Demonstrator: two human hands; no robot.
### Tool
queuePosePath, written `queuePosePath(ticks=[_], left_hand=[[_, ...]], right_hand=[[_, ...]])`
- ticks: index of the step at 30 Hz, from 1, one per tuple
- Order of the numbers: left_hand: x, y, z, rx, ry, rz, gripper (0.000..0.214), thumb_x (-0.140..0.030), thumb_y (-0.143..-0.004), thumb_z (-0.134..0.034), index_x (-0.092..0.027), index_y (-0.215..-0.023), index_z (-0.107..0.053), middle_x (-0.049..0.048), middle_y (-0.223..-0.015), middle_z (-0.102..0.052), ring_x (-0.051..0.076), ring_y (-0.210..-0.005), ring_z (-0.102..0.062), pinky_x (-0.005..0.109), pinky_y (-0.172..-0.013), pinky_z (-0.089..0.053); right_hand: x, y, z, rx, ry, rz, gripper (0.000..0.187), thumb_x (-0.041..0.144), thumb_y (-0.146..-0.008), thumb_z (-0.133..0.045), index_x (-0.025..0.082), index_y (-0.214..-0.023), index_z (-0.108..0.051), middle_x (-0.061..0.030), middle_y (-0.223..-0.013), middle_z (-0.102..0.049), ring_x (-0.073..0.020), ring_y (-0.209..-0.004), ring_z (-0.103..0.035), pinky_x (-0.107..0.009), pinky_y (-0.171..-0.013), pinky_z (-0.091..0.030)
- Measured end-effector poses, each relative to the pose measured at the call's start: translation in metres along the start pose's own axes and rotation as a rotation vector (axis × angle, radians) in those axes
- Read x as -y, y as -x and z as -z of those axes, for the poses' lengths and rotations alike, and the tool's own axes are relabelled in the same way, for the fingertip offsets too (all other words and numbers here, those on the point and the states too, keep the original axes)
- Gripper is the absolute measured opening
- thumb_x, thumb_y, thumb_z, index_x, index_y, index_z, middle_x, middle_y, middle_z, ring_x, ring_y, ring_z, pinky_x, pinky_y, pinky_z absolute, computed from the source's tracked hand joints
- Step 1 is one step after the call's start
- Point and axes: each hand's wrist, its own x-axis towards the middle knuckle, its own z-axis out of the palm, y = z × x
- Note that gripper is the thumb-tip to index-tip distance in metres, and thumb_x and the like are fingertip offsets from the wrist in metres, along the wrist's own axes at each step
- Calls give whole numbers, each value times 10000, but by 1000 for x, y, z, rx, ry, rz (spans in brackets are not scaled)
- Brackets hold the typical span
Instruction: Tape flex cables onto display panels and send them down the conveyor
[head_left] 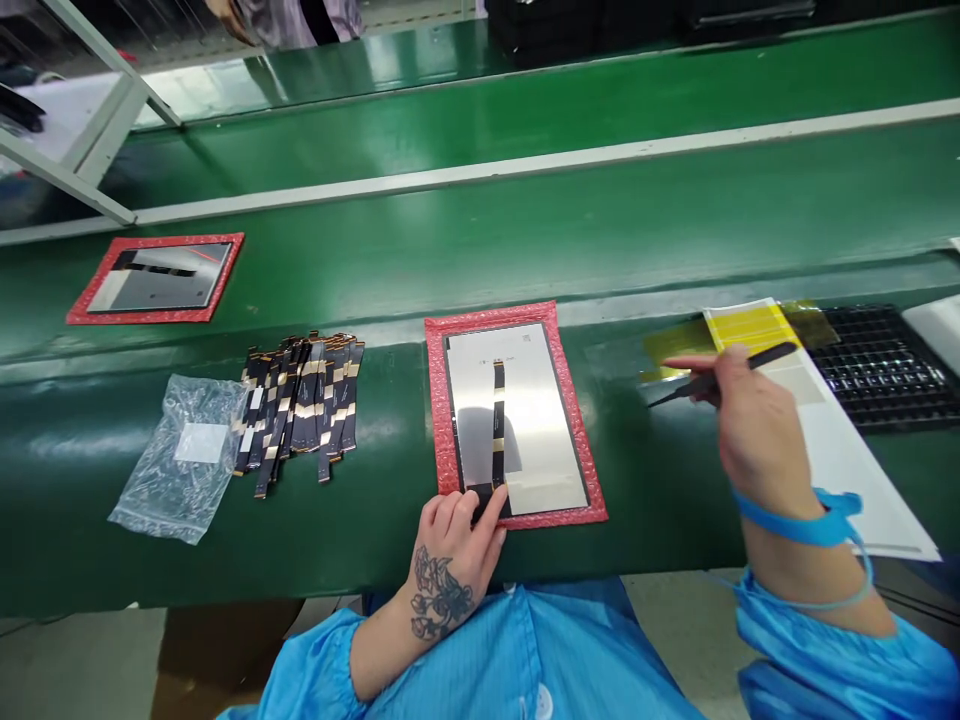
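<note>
In the head view, a display panel with a silvery back lies on a red bubble-wrap sleeve before me. A black and gold flex cable runs lengthwise along it. My left hand is at the panel's lower edge, its fingers closed on the cable's lower end, which they partly hide. To the right, my right hand grips black tweezers above the bench, their tips pointing left, away from the panel. Under that hand are yellow film and a white sheet.
Several loose flex cables lie left of the panel, beside a clear plastic bag. Farther left is another panel on red wrap. A black gridded tray sits at right. Across the bench, a person is partly visible.
</note>
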Motion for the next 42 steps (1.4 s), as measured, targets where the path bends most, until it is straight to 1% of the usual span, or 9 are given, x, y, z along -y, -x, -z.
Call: queuePosePath(ticks=[4,8,11,14,18,22,26,30,42], left_hand=[[1,3,0,1,-3,-20,347,-239,-930,-431,-141,-1199,-627,92,-923,-581,209,-890,-533,359,-850,-416],[19,-3,15,98,194,-14,430,-273,-949,-432,-102,-1341,-487,113,-995,-596,210,-940,-555,335,-825,-481],[36,-23,33,149,315,17,406,-240,-949,-457,-137,-1341,-475,102,-997,-605,189,-920,-570,306,-782,-515],[41,-62,39,134,332,-50,304,-188,-938,-471,-141,-1224,-563,94,-969,-622,179,-884,-573,301,-755,-516],[16,-125,6,181,278,-241,277,-227,-931,-471,-96,-1141,-597,128,-1043,-633,214,-923,-581,341,-785,-519],[-25,-172,-48,281,161,-436,398,-356,-913,-541,-120,-1234,-558,163,-1335,-523,271,-1198,-510,421,-988,-445],[-42,-189,-83,358,91,-517,602,-560,-858,-557,-206,-1342,-503,144,-1471,-399,330,-1352,-365,525,-1081,-330],[-34,-190,-94,352,97,-512,643,-643,-860,-469,-239,-1359,-499,145,-1486,-378,349,-1372,-331,555,-1091,-293],[-32,-188,-93,301,118,-507,586,-628,-882,-448,-258,-1327,-535,121,-1456,-428,341,-1348,-366,538,-1085,-304]], right_hand=[[-7,-14,10,-19,-181,-180,597,792,-652,-638,195,-670,-644,-30,-559,-476,-149,-495,-422,-279,-415,-338],[-17,-19,5,-78,-336,-227,461,509,-484,-852,183,-753,-666,-33,-691,-562,-152,-624,-528,-257,-481,-459],[-25,-19,3,-107,-370,-182,339,366,-507,-829,193,-759,-682,-35,-786,-604,-144,-662,-547,-266,-542,-510],[-32,-20,4,-102,-381,-84,261,354,-590,-776,203,-778,-678,-40,-844,-624,-168,-752,-594,-347,-744,-557],[-39,-23,4,-103,-337,0,359,396,-597,-763,172,-851,-643,-60,-835,-643,-208,-794,-643,-425,-902,-526],[-46,-26,6,-134,-349,14,447,435,-584,-788,195,-863,-535,-35,-798,-632,-229,-769,-664,-345,-638,-605],[-54,-27,9,-141,-303,-34,487,497,-603,-783,190,-865,-513,-25,-784,-630,-215,-727,-668,-274,-497,-587],[-62,-27,7,-96,-278,-63,516,539,-619,-772,185,-881,-503,-15,-772,-623,-201,-717,-669,-256,-488,-593],[-69,-29,5,-124,-251,-76,542,585,-637,-754,182,-882,-486,2,-777,-603,-163,-678,-649,-233,-506,-591]])
